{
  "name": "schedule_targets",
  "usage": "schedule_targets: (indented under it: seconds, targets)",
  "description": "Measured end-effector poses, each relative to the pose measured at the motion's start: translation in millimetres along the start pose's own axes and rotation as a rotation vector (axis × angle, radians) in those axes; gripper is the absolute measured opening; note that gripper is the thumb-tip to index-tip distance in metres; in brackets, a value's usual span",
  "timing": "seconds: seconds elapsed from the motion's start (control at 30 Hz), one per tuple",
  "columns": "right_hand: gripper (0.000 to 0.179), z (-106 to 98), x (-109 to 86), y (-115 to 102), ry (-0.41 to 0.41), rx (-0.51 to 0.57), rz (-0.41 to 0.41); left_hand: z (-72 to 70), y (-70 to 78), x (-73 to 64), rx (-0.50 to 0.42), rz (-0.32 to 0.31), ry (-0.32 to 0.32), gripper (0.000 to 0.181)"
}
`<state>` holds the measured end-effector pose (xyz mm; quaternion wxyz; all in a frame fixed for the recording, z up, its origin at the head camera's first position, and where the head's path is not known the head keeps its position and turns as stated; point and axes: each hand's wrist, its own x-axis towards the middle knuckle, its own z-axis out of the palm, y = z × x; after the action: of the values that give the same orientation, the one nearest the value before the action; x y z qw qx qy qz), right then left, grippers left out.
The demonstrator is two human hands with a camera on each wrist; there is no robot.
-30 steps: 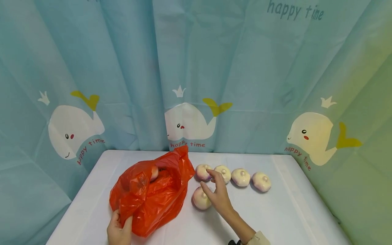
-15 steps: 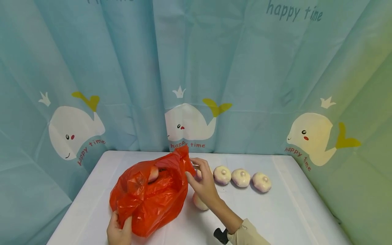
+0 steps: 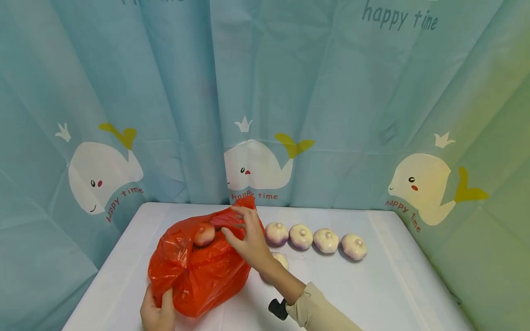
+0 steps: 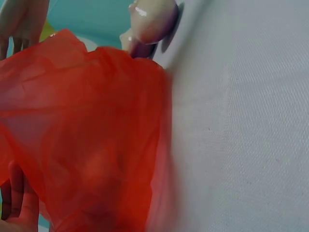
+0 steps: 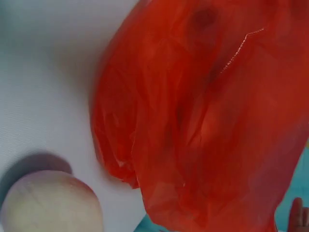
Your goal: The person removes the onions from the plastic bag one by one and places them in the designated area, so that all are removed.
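My left hand (image 3: 158, 310) grips the near left edge of a red plastic bag (image 3: 215, 282), thumb on one side and fingers on the other. The bag lies on its side, mouth facing right and up. A round turnip-like vegetable (image 3: 204, 235) shows through its opening. Over that mouth is my right hand (image 3: 254, 243), thumb and fingers spread apart with nothing between them. Its fingers (image 4: 29, 24) hang by the bag's rim in the left wrist view. Another white-and-purple turnip (image 3: 281, 260) stands by the bag, partly hidden behind my right forearm.
Several more turnips stand in a row to the right of the bag, from the nearest turnip (image 3: 276, 233) to the end turnip (image 3: 354, 247). The white table (image 3: 372, 294) ends at a blue curtain (image 3: 352, 115) printed with whales. A black camera mount (image 3: 278, 309) sits at my right wrist.
My right hand has moved left from above the turnips, past the bag's right rim, to over its mouth. The turnip in the opening shows more fully. My left hand keeps its grip.
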<state>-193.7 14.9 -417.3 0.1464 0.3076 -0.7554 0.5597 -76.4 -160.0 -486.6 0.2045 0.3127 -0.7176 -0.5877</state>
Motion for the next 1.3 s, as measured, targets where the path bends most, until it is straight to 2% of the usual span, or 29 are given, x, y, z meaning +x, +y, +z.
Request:
schedule_targets:
  seconds: [0.17, 0.3, 0.5, 0.6, 0.67, 0.77, 0.8, 0.87, 1.0, 1.03, 1.1, 1.23, 1.3]
  targets:
    - [0.047, 13, 5.6, 2, -0.125, -0.064, 0.116, -0.1, 2.6, -1.7, 0.006, 0.014, 0.036, 0.034]
    - [0.049, 21, 7.0, 2, -0.215, -0.116, 0.213, 0.8, -5.2, 2.4, -0.011, 0.043, 0.066, 0.032]
    - [0.052, 29, 9.0, 3, -0.277, -0.176, 0.308, 4.3, -27.5, 14.5, -0.028, 0.050, 0.055, 0.033]
    - [0.054, 35, 12.5, 5, -0.306, -0.218, 0.348, 4.3, -31.4, 18.5, -0.004, 0.039, 0.048, 0.036]
    - [0.056, 41, 15.4, 7, -0.326, -0.261, 0.363, 4.5, -31.2, 19.2, 0.026, 0.035, 0.068, 0.034]
    - [0.060, 50, 18.6, 13, -0.347, -0.350, 0.374, 2.4, -27.9, 17.1, 0.011, 0.034, 0.050, 0.035]
    - [0.061, 53, 19.2, 15, -0.350, -0.382, 0.377, 3.0, -27.2, 16.0, 0.017, 0.025, 0.062, 0.034]
    - [0.061, 58, 20.1, 19, -0.357, -0.453, 0.381, 2.2, -26.8, 14.5, -0.020, 0.036, 0.039, 0.035]
    - [0.061, 66, 21.5, 25, -0.385, -0.584, 0.368, 6.0, -27.8, 14.5, 0.006, -0.032, 0.068, 0.034]
    - [0.061, 68, 22.0, 27, -0.396, -0.613, 0.357, 5.2, -26.8, 14.0, 0.001, -0.025, 0.058, 0.035]
    - [0.063, 70, 22.9, 30, -0.427, -0.668, 0.339, 4.3, -21.9, 11.8, 0.016, -0.032, 0.061, 0.035]
    - [0.068, 73, 23.6, 37, -0.491, -0.777, 0.288, -2.7, -6.5, 3.1, 0.011, 0.011, 0.024, 0.038]
    - [0.070, 73, 23.5, 41, -0.517, -0.829, 0.262, -4.5, 0.0, -0.2, 0.039, -0.003, 0.020, 0.038]
